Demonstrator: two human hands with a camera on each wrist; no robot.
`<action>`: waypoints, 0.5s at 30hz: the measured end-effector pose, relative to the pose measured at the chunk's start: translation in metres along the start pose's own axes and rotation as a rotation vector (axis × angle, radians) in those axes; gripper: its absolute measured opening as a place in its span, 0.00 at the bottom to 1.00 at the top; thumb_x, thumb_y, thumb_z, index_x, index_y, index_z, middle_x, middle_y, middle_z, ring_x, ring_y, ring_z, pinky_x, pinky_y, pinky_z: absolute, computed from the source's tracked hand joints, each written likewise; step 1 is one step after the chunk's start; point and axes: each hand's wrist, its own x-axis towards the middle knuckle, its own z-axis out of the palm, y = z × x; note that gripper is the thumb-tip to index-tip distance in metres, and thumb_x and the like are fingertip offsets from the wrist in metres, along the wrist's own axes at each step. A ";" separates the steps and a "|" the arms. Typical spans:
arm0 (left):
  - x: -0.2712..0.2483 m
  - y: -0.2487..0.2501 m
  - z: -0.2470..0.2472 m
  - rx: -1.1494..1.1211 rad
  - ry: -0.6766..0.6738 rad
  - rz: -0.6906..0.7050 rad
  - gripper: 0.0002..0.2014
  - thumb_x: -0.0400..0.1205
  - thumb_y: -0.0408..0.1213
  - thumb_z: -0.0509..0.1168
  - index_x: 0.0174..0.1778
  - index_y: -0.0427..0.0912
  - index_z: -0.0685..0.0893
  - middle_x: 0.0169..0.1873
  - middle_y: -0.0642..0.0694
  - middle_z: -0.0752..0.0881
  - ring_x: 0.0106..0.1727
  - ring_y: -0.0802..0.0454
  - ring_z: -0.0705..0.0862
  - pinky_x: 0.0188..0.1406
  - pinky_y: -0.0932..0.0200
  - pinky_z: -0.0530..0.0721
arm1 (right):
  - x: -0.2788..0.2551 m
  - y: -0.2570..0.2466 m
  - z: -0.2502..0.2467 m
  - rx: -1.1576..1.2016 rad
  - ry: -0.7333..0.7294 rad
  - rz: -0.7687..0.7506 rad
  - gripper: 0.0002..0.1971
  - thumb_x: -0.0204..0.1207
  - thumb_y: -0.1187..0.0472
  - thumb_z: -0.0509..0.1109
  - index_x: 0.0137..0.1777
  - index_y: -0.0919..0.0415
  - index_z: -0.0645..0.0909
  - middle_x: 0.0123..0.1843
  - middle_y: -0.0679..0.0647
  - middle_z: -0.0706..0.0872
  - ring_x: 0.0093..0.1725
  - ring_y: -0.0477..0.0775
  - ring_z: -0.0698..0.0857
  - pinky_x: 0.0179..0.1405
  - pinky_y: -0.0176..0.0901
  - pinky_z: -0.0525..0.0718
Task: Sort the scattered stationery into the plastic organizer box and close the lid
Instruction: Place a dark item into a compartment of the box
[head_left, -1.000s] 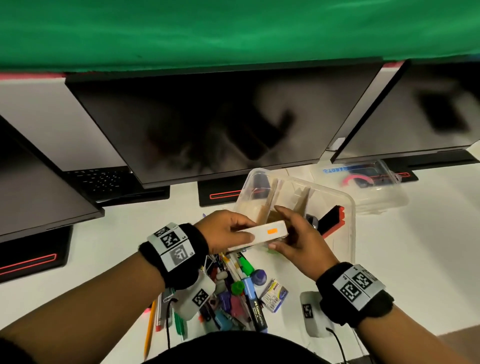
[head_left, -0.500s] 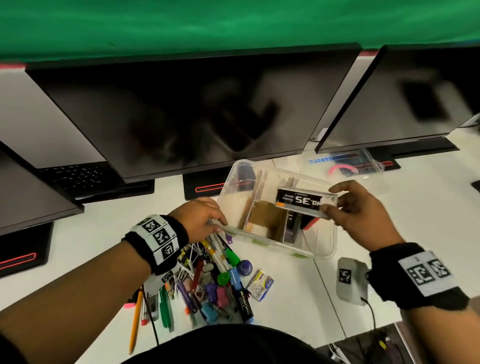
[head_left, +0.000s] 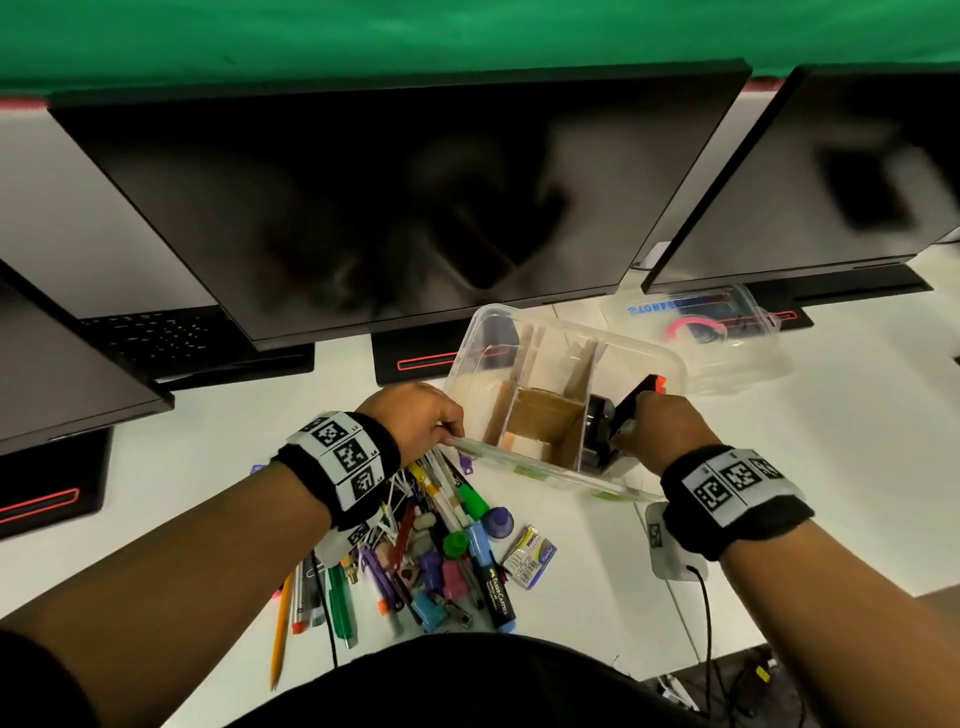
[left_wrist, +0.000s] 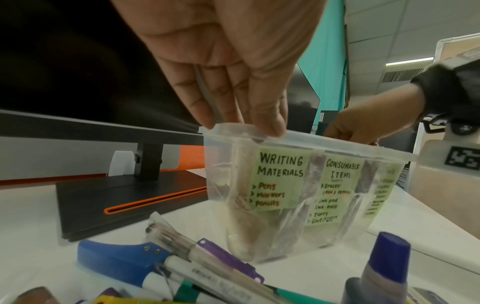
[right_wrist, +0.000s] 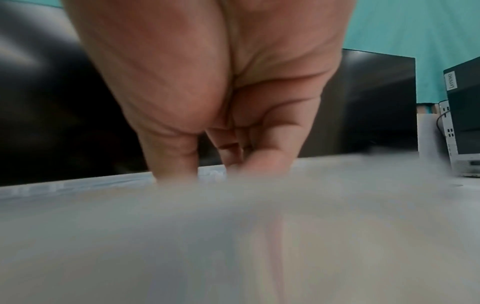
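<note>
The clear plastic organizer box stands open on the white desk, split by cardboard dividers. Its front labels read "Writing Materials" and "Consumable Items". My left hand pinches the rim at the near left corner, thumb outside. My right hand reaches down into the right compartment, fingers and thumb drawn together on a small dark box; the blurred rim hides the fingertips. A black tool with an orange end leans in that compartment. Pens, markers and other stationery lie heaped below my left wrist.
The clear lid lies behind the box at the right. Dark monitors on black stands line the back, with a keyboard at the left. A white device with a cable hangs under my right wrist near the desk's front edge.
Both hands held the small box a second ago. The left hand let go and took the organizer's corner; the right hand carried the small box right, then down into the right compartment.
</note>
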 end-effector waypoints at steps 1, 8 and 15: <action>0.000 0.000 0.000 -0.010 -0.002 -0.002 0.07 0.78 0.38 0.68 0.49 0.51 0.89 0.51 0.54 0.88 0.56 0.54 0.83 0.59 0.58 0.81 | 0.004 -0.001 0.003 -0.005 -0.005 0.008 0.18 0.72 0.58 0.72 0.56 0.69 0.78 0.50 0.65 0.86 0.54 0.64 0.84 0.41 0.42 0.75; 0.003 0.002 -0.001 -0.040 -0.013 -0.011 0.07 0.78 0.38 0.69 0.49 0.50 0.90 0.50 0.53 0.88 0.54 0.55 0.83 0.59 0.58 0.82 | 0.018 0.004 0.001 0.066 0.049 0.066 0.25 0.70 0.60 0.75 0.63 0.71 0.74 0.57 0.69 0.83 0.57 0.68 0.83 0.53 0.49 0.80; 0.003 0.001 -0.001 -0.061 -0.017 -0.010 0.07 0.78 0.38 0.69 0.49 0.50 0.90 0.49 0.53 0.88 0.55 0.54 0.82 0.59 0.57 0.82 | 0.009 0.013 0.004 0.086 0.120 -0.028 0.19 0.69 0.58 0.76 0.55 0.68 0.78 0.55 0.68 0.79 0.52 0.67 0.81 0.47 0.46 0.76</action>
